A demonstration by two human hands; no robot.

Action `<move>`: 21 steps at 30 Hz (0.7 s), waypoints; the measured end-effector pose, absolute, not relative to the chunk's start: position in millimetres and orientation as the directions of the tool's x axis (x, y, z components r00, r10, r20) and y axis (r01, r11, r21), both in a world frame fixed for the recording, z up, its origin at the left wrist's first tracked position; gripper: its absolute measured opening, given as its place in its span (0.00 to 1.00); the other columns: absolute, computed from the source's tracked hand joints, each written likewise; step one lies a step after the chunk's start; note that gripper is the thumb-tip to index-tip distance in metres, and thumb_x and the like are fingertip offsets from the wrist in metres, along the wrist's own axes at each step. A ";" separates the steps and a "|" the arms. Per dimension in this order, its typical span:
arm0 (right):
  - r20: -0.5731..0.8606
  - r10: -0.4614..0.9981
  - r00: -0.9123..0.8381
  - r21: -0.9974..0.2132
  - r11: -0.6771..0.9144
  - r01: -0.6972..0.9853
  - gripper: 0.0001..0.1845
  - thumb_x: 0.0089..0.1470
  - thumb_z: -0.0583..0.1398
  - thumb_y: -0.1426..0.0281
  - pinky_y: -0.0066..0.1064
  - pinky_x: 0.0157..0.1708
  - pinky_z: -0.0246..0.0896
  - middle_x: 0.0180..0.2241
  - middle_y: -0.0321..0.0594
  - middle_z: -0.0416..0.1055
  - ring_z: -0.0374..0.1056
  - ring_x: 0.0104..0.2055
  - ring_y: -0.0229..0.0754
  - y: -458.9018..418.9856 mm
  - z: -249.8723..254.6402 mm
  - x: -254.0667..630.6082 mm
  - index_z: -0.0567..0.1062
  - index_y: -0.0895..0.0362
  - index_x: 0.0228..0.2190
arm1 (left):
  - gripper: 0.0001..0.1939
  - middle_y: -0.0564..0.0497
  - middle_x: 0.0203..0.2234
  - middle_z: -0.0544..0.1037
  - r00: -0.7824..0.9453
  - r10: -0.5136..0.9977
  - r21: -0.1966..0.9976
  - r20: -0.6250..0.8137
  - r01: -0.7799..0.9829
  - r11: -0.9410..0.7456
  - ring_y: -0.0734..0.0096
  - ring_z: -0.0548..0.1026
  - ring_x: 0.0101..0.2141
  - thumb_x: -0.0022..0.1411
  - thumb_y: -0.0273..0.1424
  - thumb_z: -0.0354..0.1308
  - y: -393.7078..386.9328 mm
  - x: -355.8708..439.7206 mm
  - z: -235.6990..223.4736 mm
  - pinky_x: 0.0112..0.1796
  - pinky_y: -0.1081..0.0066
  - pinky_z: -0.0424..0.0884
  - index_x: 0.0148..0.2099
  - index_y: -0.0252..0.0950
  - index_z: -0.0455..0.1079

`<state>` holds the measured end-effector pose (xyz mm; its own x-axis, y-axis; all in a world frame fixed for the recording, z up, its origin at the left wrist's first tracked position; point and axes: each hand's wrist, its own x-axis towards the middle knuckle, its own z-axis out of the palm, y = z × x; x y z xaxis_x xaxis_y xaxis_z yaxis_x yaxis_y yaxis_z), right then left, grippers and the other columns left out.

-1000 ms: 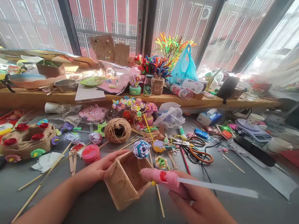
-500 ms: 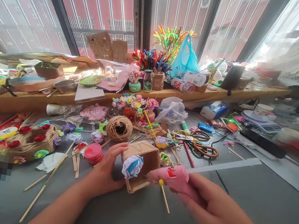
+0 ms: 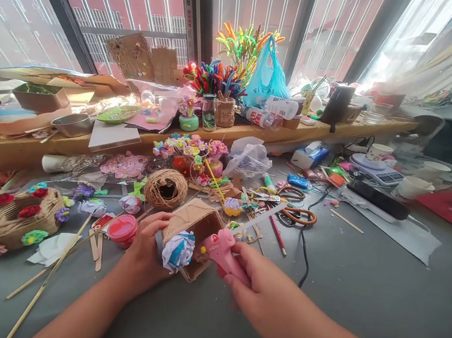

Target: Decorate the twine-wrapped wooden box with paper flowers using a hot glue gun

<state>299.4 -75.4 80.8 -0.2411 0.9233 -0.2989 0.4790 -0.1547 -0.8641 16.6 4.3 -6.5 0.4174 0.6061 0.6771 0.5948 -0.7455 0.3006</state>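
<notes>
My left hand [image 3: 147,248] is wrapped round a small brown box [image 3: 193,228] covered in paper, tipped on its side with the opening toward me. A blue and white paper flower [image 3: 178,250] sits at the box's front. My right hand [image 3: 258,286] grips a pink glue gun [image 3: 222,252], its nozzle pointing into the box beside the flower. A clear glue stick [image 3: 258,219] juts from the gun's back, up and to the right.
A ball of twine [image 3: 166,188], a red lid [image 3: 123,229], scissors [image 3: 293,215], wooden sticks [image 3: 52,272] and paper flowers lie around on the grey table [image 3: 362,286]. A decorated basket [image 3: 13,216] stands at left. A cluttered wooden ledge [image 3: 125,145] runs behind.
The box has been tipped onto its side with the flower now at its front. The glue gun swung round so its nozzle points into the box. Both hands shifted left.
</notes>
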 end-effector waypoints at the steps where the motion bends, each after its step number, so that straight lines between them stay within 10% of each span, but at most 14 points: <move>1: -0.267 0.934 -0.238 -0.870 -0.128 0.476 0.15 0.63 0.58 0.71 0.32 0.31 0.63 0.41 0.42 0.80 0.75 0.36 0.47 -75.1 81.0 296.2 0.74 0.53 0.51 | 0.44 0.36 0.61 0.65 0.410 0.598 0.298 0.689 0.592 -0.749 0.45 0.70 0.61 0.55 0.33 0.74 4.7 15.9 -6.9 0.58 0.44 0.70 0.65 0.45 0.52; 21: -0.198 0.950 -0.242 -0.824 -0.028 0.566 0.14 0.72 0.51 0.65 0.34 0.37 0.63 0.43 0.50 0.82 0.79 0.45 0.53 -70.2 99.8 263.6 0.73 0.55 0.51 | 0.30 0.45 0.53 0.71 0.218 0.487 0.262 0.846 0.625 -0.735 0.50 0.75 0.51 0.55 0.37 0.74 16.8 11.8 -7.6 0.53 0.43 0.73 0.54 0.46 0.62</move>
<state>263.6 -70.2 99.8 -0.2421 0.9498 -0.1983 0.5664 -0.0276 -0.8237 11.8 16.8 -7.6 0.2179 0.4866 0.8460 0.6248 -0.7355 0.2621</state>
